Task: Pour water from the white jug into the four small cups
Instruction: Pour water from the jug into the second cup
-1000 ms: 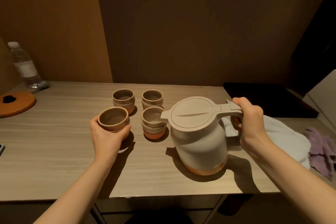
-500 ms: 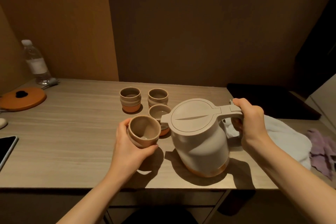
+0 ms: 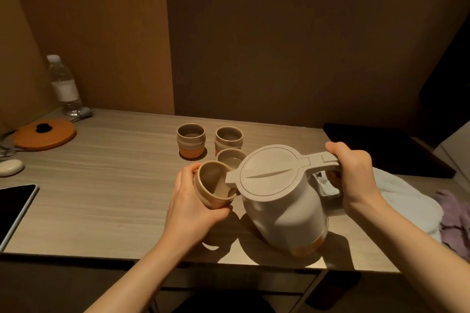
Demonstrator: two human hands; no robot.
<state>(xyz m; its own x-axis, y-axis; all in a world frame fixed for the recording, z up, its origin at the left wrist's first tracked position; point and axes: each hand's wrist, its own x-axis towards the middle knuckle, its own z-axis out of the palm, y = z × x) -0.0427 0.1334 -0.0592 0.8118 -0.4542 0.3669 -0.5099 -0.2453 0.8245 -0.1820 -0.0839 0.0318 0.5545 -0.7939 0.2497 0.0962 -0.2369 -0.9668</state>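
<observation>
My left hand [image 3: 189,207] wraps the tilted cup [image 3: 216,189] just under the spout; right hand [image 3: 356,175] clamps the white jug's [image 3: 284,201] handle, its base apparently on the table [image 3: 101,185]. Jug likely heavy, so handle grip; cup glazed, breakable, hold firmly by its wall

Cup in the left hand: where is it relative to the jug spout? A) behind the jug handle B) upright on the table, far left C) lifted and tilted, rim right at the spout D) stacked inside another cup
C: the left hand holds the cup off the table, tilted toward the jug, with its rim right at the spout; the right hand grips the handle.
</observation>
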